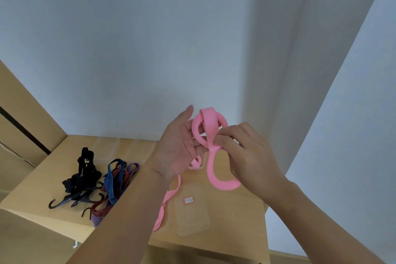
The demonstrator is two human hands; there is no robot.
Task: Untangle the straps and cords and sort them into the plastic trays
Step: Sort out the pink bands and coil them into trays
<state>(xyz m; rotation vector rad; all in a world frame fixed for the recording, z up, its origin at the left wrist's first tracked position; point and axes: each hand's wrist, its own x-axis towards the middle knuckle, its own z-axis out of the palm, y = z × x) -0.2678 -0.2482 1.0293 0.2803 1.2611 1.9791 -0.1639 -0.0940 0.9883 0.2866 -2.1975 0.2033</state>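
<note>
I hold a twisted pink rubber strap (214, 163) up above the cardboard box top (240, 206). My left hand (180, 148) supports its upper loop from the left, palm facing me, fingers partly curled behind the loop. My right hand (246, 152) pinches the strap where its bands cross. A second pink strap (165, 203) lies on the box below my left forearm, partly hidden. Left of it sits a tangle of blue, red and purple cords (113, 186) and a pile of black cords with hooks (81, 180). Clear plastic trays (192, 214) lie on the box.
More clear trays (120, 146) stand at the back of the box near the white wall. Another cardboard box (23, 130) rises on the left. A white curtain (353, 113) hangs on the right. The box's front edge (203, 248) drops off below my arms.
</note>
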